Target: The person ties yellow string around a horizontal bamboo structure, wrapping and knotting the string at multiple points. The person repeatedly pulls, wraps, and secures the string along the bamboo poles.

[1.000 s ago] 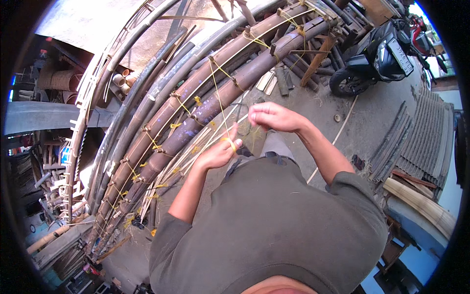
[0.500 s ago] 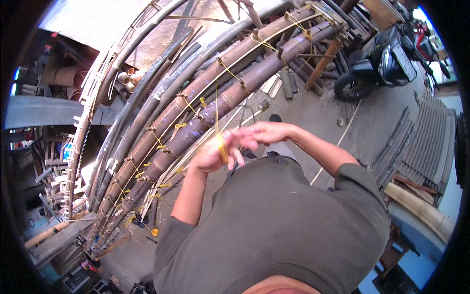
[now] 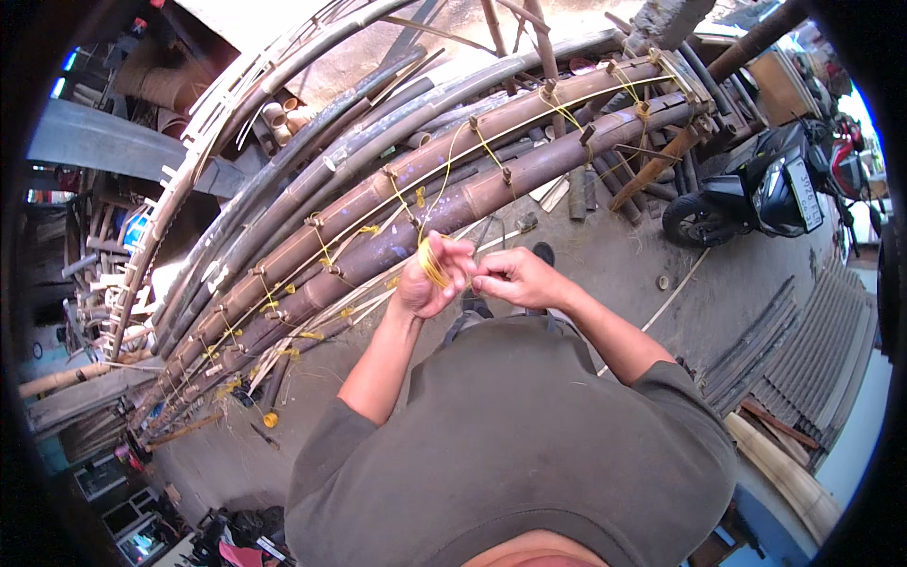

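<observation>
My left hand [image 3: 435, 280] is palm up in front of my waist, fingers curled, with several loops of yellow cord [image 3: 431, 263] lying across it. From those loops a thin strand rises in a loose curve toward two long brown bamboo poles. My right hand [image 3: 520, 277] is beside it, thumb and fingers pinched together close to the left fingertips; what sits in the pinch is too small to make out. The near pole [image 3: 392, 245] and the far pole [image 3: 425, 166] run side by side, bound at intervals with yellow ties and short pegs.
More grey curved poles [image 3: 321, 165] lie beyond the bound pair. A parked motorcycle [image 3: 756, 194] stands at the far right, with stacked corrugated sheets [image 3: 803, 350] nearer. A small yellow roll [image 3: 271, 419] lies on the concrete floor at left.
My hands, overlapping and blurred before, are now slightly apart with the right fingers pinched. The cord strand, formerly straight up to the poles, now hangs in a curve. The whole view has shifted.
</observation>
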Tool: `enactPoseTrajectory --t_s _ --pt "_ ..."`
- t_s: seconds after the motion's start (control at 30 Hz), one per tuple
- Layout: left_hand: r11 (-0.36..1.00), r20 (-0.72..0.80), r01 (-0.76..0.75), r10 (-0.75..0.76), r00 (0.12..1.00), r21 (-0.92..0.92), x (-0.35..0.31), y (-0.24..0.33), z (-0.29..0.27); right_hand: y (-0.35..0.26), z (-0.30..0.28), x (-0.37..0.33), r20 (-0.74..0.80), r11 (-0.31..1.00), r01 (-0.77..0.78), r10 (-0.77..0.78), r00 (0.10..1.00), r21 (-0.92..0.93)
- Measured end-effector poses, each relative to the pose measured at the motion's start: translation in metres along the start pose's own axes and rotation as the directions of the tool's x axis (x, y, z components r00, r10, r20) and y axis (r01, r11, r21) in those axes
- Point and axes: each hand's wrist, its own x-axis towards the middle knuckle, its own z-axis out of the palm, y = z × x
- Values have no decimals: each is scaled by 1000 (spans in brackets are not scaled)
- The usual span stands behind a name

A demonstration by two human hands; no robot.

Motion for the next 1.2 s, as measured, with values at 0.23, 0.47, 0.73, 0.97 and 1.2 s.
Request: enactPoseTrajectory --t_s 0.23,0.47,0.73,0.97,1.2 --pt "841 -56 344 -354 933 417 -4 -12 11 -8 -14 20 213 998 -38 28 977 43" --pt "917 -377 281 -162 912 285 -17 7 13 24 -13 30 14 995 -65 65 998 69" --pt "946 -351 283 -215 911 155 -27 6 1 -14 -3 36 -59 715 351 -480 875 -605" --pt "990 -346 129 -143 927 -62 -19 18 -16 13 0 35 73 658 323 -378 923 -681" --pt "916 -287 -114 236 928 385 35 -18 31 33 -1 48 -295 985 99 -53 954 143"
